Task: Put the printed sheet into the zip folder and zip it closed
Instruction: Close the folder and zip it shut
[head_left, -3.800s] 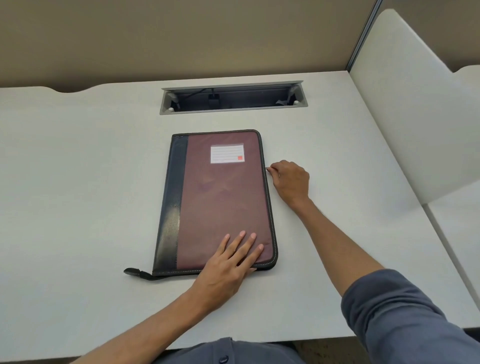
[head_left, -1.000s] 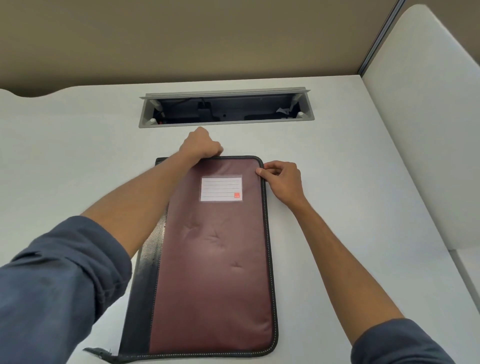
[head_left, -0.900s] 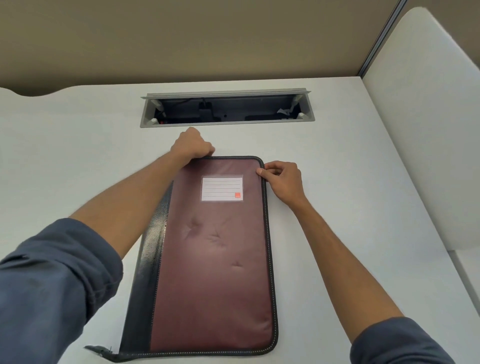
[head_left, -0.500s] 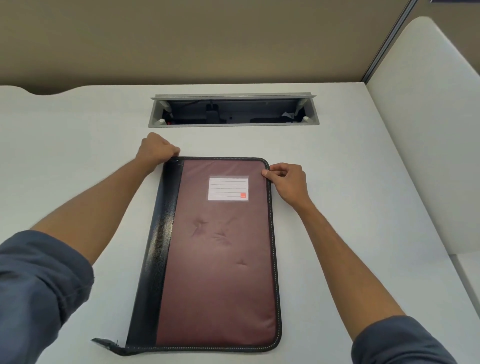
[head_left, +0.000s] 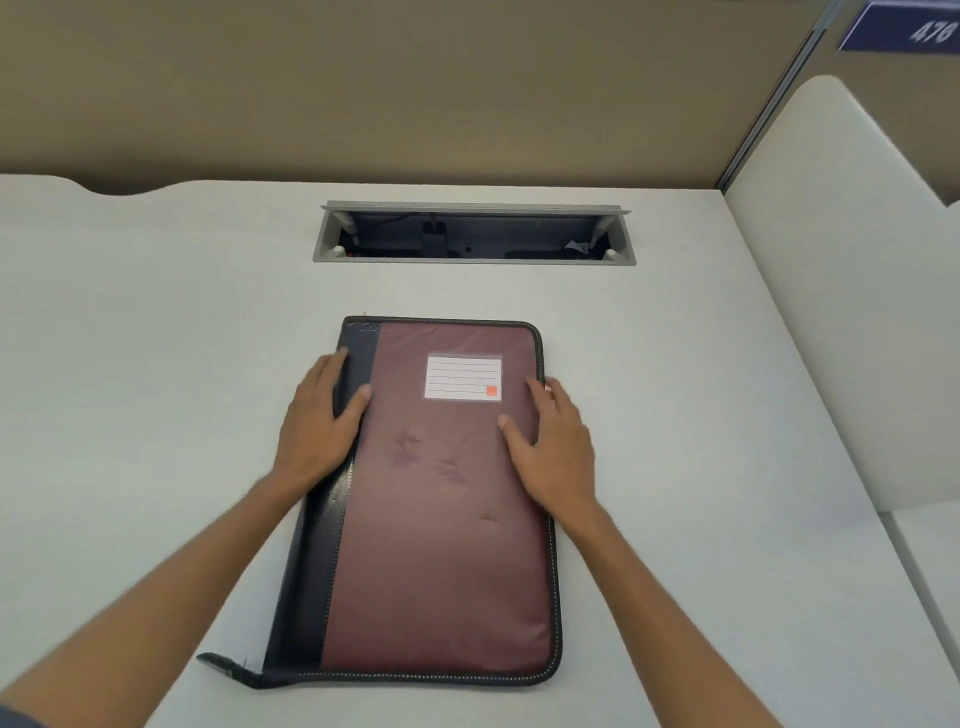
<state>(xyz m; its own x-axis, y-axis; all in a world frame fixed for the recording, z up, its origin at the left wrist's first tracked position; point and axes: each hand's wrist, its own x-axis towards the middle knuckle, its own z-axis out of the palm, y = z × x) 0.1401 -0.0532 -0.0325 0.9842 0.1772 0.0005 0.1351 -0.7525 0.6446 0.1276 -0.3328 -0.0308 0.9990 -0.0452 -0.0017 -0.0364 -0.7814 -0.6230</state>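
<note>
Zipping looks finished, as far as we can tell. Nearest to us, our bare arms reach up from the bottom edge. Between them, at the near left corner of the zip folder (head_left: 441, 519), a small dark zip tab (head_left: 221, 665) sticks out onto the worktop (head_left: 156, 364). We see a line of tiny pale stitches run along the near edge and up the right side, and the edges lie flat together with no gap. So we think the folder is closed. We cannot see the printed sheet anywhere, so it may be inside, but we cannot be sure.

A little farther on, our left hand (head_left: 319, 431) lies flat and open. Its palm is on the worktop and its fingers rest on the dark strip down the folder's left side. Our right hand (head_left: 558, 447) also lies flat and open, on the right part of the cover. Neither hand is gripping anything. We guess that little is left but to lift our hands away.

The folder is a tall shape with round corners. Its cover is dull red cloth, soft and a bit puffy, with small dents in the middle. The side strip looks smooth and shiny, like leather. Near the far end sits a clear pocket with a white lined label (head_left: 463, 378) and a small orange square.

Farther still, a long metal slot (head_left: 475, 234) is cut into the smooth pale worktop. Behind it stands a plain brown wall (head_left: 415, 88).
</note>
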